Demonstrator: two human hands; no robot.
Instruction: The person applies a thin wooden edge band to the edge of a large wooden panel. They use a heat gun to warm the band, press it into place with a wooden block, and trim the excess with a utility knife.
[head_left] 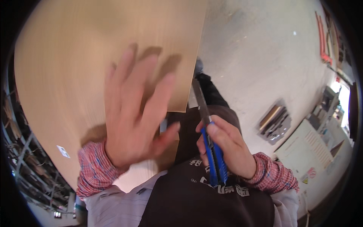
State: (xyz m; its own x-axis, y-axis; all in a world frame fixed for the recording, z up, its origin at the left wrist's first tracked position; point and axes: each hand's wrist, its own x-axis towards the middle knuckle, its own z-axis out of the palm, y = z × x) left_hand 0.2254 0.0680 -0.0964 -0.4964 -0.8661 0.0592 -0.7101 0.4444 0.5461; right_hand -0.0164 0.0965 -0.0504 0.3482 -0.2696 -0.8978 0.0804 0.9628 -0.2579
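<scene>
A large light wood panel [87, 49] fills the upper left, held upright in front of me. My left hand [136, 113] lies flat on its face with fingers spread, blurred by motion. My right hand [227, 145] grips a blue utility knife [215, 159]; its long metal blade [200, 100] points up along the panel's right edge, near the lower right corner. Both wrists wear red checked cuffs over a dark apron.
Below lies a pale concrete floor [257, 56]. A stack of flat boards [274, 123] rests on it at the right, next to a white machine or cabinet top [310, 151]. Metal racking [22, 166] shows at the lower left. Red strips [323, 41] lie far right.
</scene>
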